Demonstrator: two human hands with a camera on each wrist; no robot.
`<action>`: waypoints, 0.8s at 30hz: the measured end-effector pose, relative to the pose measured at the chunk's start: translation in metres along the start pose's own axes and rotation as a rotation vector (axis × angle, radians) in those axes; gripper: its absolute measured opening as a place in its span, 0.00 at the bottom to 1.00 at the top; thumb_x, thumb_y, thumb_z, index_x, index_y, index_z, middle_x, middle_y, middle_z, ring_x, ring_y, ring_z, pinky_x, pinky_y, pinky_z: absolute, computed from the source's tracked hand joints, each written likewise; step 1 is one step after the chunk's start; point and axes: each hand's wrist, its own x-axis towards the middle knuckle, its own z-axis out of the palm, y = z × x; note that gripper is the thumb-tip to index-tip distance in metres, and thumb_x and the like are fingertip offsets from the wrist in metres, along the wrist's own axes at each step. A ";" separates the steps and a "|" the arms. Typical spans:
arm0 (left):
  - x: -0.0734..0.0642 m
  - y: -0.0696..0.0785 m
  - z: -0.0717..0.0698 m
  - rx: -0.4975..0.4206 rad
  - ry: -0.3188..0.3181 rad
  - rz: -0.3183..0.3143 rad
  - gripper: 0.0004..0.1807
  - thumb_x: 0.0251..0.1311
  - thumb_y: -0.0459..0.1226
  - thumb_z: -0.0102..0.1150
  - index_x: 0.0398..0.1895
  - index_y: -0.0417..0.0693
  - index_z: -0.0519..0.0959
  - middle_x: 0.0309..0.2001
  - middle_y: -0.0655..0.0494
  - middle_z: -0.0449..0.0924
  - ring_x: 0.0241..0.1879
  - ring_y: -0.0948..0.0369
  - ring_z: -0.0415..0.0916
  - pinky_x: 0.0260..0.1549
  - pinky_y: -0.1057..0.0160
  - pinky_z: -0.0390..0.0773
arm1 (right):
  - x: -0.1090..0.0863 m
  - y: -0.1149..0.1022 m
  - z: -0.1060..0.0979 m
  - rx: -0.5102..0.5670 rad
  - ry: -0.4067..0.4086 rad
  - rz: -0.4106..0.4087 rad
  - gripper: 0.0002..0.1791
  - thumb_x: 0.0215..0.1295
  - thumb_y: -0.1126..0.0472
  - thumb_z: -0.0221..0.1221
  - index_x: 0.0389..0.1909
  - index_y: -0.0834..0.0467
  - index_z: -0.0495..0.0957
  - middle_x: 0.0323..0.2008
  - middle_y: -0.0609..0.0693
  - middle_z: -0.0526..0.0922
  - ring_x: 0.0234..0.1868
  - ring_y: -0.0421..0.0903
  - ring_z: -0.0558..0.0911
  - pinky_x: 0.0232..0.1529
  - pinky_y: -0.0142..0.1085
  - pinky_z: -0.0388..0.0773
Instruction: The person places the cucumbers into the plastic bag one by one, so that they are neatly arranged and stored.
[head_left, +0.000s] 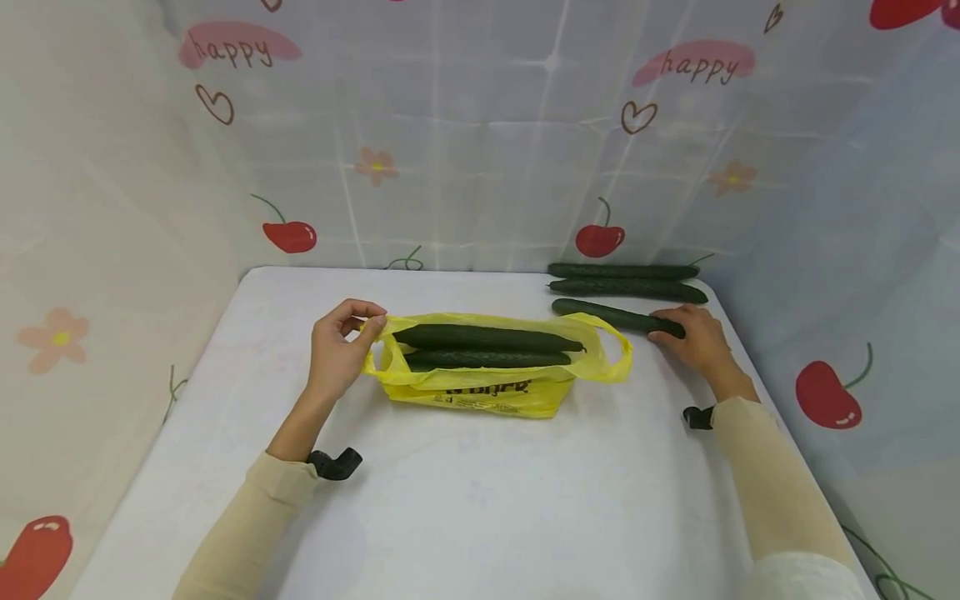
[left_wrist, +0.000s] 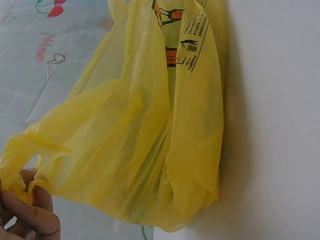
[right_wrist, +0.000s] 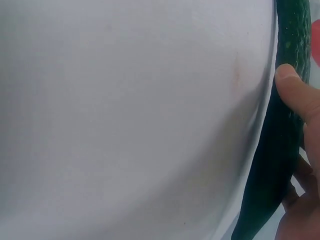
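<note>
- Head view, right of centre: the right hand has its grip closed on the right end of a long, slender, dark-green cucumber, which slants in front of two more long, dark-green cucumbers at the upper right of the smooth white surface.
- Head view, centre: a thin yellow plastic carrier bag gapes upward, two glossy dark-green cucumbers lying side by side in it; the left hand pinches its left handle.
- The held cucumber should be stiff and moderately heavy; taken by one end, its far tip may dip or swing, so a hold nearer the middle would balance better.
- Left wrist view, lower left: this grip is clamped on the gathered handle, the bag's side falling in soft folds. The film looks light and flimsy, likely to stretch or tear, so bunched handle is safer than a single layer of rim.
- Right wrist view, right edge: the thumb lies across the cucumber, fingers partly hidden behind. Its bumpy skin should give purchase, though it might slip if wet or snap if bent. Whether it touches the surface, I cannot tell.
</note>
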 end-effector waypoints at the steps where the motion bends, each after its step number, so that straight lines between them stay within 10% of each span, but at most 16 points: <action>1: 0.000 0.000 0.000 -0.005 0.000 -0.001 0.08 0.73 0.36 0.68 0.50 0.42 0.86 0.47 0.45 0.87 0.37 0.64 0.77 0.39 0.76 0.78 | -0.002 -0.001 0.001 -0.007 0.015 -0.010 0.26 0.72 0.54 0.70 0.67 0.58 0.81 0.59 0.69 0.79 0.62 0.73 0.73 0.64 0.73 0.65; 24: -0.001 0.003 -0.001 -0.026 0.004 0.012 0.08 0.73 0.36 0.68 0.48 0.42 0.87 0.47 0.45 0.87 0.36 0.65 0.78 0.39 0.75 0.79 | -0.033 -0.022 -0.011 -0.039 0.136 -0.014 0.25 0.71 0.55 0.71 0.66 0.55 0.83 0.55 0.65 0.80 0.57 0.67 0.74 0.54 0.66 0.74</action>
